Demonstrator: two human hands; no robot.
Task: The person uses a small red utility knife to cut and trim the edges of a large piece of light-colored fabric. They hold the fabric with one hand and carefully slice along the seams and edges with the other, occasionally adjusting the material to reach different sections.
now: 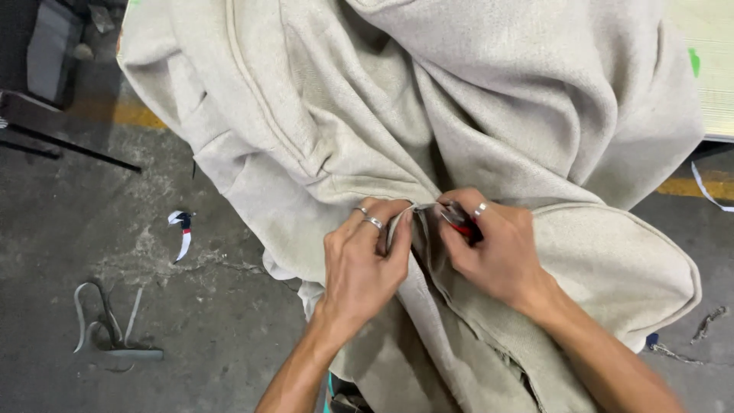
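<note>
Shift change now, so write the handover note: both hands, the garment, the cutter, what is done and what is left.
Left hand: pinching a seam edge of the beige garment, rings on two fingers.
Right hand: gripping a small red-and-black cutter at the same seam, tip toward the left thumb.
Garment: draped from the table down over the lap, above the concrete floor.
Done: cannot tell from this view.
Left: seen here, the seam is under the cutter, mid-work.

Setting, as I read it from here: a garment or textile workshop. Evidence: a bare, stained concrete floor (153,306) with a painted yellow line (130,115), loose fabric strips (107,329) and trimmings lying on it, and a large beige sewn fabric piece (459,115) hanging off a worktable edge (711,69).
</note>
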